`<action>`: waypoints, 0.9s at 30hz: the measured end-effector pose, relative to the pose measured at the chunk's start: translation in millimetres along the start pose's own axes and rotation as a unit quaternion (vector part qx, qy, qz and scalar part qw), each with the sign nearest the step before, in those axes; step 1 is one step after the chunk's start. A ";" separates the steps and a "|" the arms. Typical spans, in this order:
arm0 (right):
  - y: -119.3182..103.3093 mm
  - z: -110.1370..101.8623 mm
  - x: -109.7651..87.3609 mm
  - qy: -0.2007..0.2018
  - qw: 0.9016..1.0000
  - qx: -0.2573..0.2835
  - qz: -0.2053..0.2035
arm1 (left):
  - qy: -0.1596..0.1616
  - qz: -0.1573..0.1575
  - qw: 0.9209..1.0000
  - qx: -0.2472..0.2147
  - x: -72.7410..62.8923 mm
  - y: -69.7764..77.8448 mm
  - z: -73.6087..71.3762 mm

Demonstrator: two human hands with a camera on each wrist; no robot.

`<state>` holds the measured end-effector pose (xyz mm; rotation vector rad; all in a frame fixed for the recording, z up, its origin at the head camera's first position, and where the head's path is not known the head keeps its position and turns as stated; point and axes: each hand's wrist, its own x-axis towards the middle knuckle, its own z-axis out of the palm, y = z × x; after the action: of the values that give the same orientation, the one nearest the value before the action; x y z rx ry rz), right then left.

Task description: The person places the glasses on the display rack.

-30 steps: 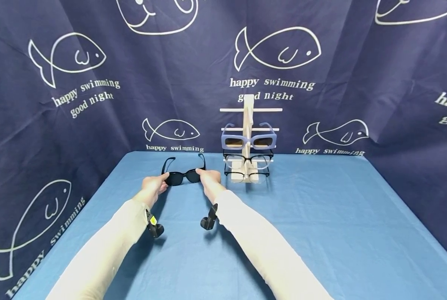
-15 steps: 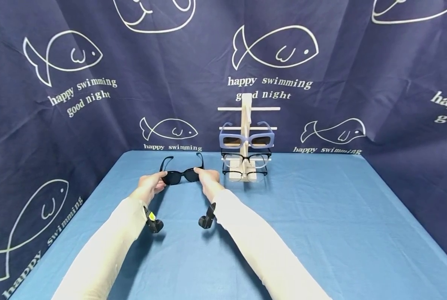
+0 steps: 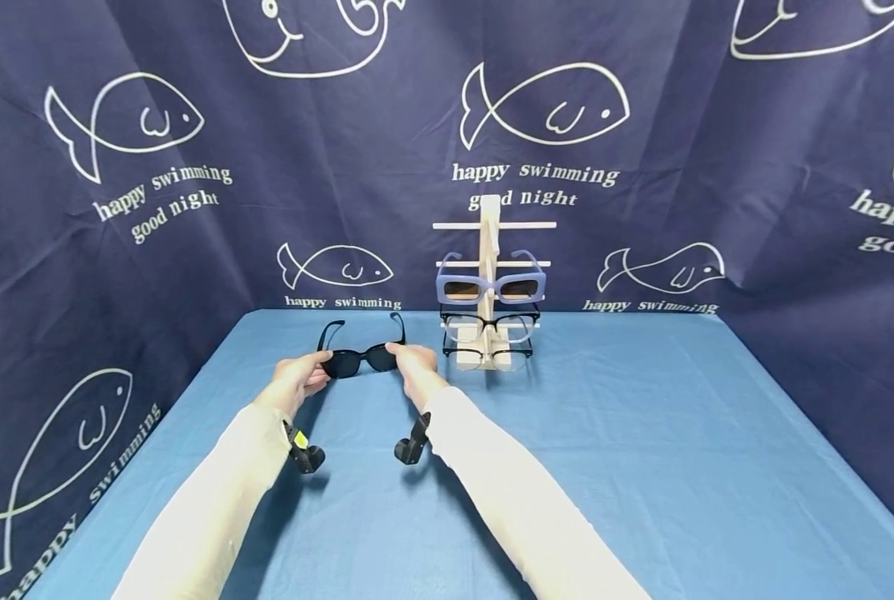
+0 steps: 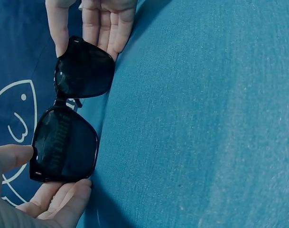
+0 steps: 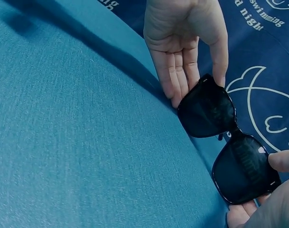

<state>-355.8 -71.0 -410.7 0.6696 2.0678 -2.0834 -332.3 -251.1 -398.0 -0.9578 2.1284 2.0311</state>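
Note:
A pair of black sunglasses (image 3: 344, 364) is held upright at the back left of the blue table, dark lenses facing me and temples unfolded toward the rear. My left hand (image 3: 297, 379) pinches its left end, thumb at the top of the frame and fingers behind and below, as the left wrist view shows of the sunglasses (image 4: 63, 142). The opposite end is pinched by my right hand (image 3: 419, 371), its thumb along the upper corner. In the right wrist view the lower rim of the sunglasses (image 5: 246, 173) comes close over the cloth.
Right of my right hand stands a wooden glasses rack (image 3: 489, 237) with crossbars. It carries lilac-framed sunglasses (image 3: 490, 288) above two pairs of dark-rimmed eyeglasses (image 3: 490, 323). A navy curtain (image 3: 387, 167) with fish drawings hangs behind the blue table (image 3: 604, 450).

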 end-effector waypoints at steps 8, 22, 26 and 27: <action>3.4 -3.4 -4.5 -0.024 1.000 0.003 -0.020 | 0.007 0.004 1.000 0.022 -0.3 -3.4 -0.3; -1.1 -5.9 -9.8 -0.019 0.999 -0.003 -0.026 | 0.032 0.019 0.999 0.012 -3.4 -2.8 0.4; -1.3 -5.5 -10.0 -0.017 1.000 0.000 -0.022 | 0.033 0.022 0.999 0.009 -5.0 -5.3 -0.7; -1.3 -5.5 -9.9 -0.018 1.000 -0.001 -0.021 | 0.032 0.022 0.999 0.009 -5.7 -5.6 -1.3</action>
<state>-346.3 -67.7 -405.4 0.5892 2.0835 -2.0988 -324.7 -249.7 -400.2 -0.9963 2.2153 2.0235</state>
